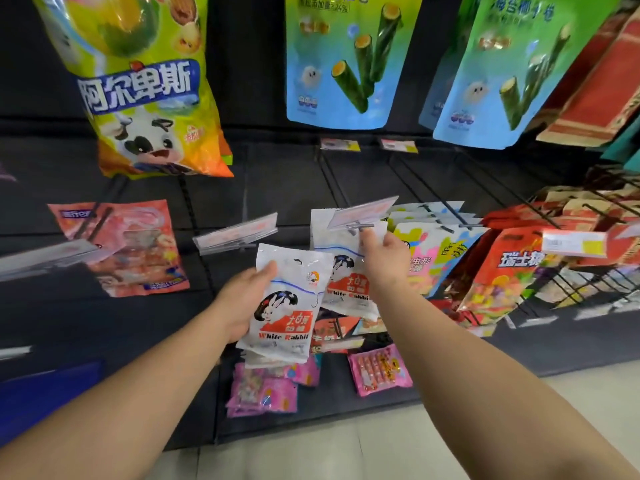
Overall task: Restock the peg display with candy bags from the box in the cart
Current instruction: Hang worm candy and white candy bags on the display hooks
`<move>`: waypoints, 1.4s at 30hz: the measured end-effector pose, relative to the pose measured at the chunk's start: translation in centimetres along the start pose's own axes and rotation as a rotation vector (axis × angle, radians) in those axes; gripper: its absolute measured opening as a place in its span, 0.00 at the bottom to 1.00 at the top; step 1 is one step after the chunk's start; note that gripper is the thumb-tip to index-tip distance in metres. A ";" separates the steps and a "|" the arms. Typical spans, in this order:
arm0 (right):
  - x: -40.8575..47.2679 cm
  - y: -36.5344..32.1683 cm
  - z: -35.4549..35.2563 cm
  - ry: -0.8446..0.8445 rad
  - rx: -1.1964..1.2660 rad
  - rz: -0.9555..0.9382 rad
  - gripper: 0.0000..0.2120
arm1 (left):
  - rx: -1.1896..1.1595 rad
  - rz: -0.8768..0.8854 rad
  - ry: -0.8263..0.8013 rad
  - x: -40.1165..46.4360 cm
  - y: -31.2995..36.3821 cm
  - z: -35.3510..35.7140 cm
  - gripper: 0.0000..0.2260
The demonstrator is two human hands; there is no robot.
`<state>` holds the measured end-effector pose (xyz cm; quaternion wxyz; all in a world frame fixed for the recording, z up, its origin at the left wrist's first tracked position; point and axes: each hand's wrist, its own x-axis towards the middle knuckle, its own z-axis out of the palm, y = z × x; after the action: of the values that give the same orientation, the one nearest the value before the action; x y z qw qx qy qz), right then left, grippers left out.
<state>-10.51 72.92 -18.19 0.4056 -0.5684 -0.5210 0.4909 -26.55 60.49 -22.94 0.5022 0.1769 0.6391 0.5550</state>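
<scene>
Left hand (pixel 242 299) grips a White Rabbit candy bag (pixel 287 306) by its left edge, thumb across the front, holding it tilted below an empty peg's price tag holder (pixel 237 233). Right hand (pixel 384 254) pinches the top of a second White Rabbit bag (pixel 346 268) at its peg (pixel 360 226). Just right hang colourful candy bags (pixel 433 254); pink packets (pixel 379 370) lie below.

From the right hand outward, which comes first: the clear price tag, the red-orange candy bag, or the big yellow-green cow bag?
Measured from the right hand in the head view:
1. Clear price tag, just above the fingers.
2. Red-orange candy bag, off to the right.
3. Yellow-green cow bag, far up and left.
</scene>
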 end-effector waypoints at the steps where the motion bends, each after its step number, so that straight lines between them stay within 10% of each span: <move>1: 0.2 0.2 0.3 -0.010 0.008 0.005 0.23 | -0.002 0.003 -0.012 -0.1 0.1 0.4 0.15; 3: 1.0 0.7 0.5 -0.043 0.039 0.047 0.33 | -0.003 0.020 -0.034 -0.3 0.4 1.0 0.16; 9: 0.4 1.2 -2.1 0.056 0.185 0.023 0.11 | 0.038 0.058 -0.104 -0.5 1.1 4.0 0.16; 15: -1.4 0.9 -3.4 -0.311 0.209 0.049 0.08 | -0.016 0.125 -0.075 -0.9 1.9 8.2 0.15; 35: 0.9 -0.3 0.0 -0.027 0.060 0.043 0.08 | 0.583 0.140 0.217 0.7 2.9 8.9 0.11; 42: -1.7 2.9 0.7 0.206 -0.105 0.070 0.15 | 0.874 0.179 0.213 -0.4 0.3 4.2 0.27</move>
<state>-10.58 70.81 -20.91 0.4092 -0.6543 -0.4814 0.4155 -22.91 62.50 -21.99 0.2619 0.3687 0.8436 0.2896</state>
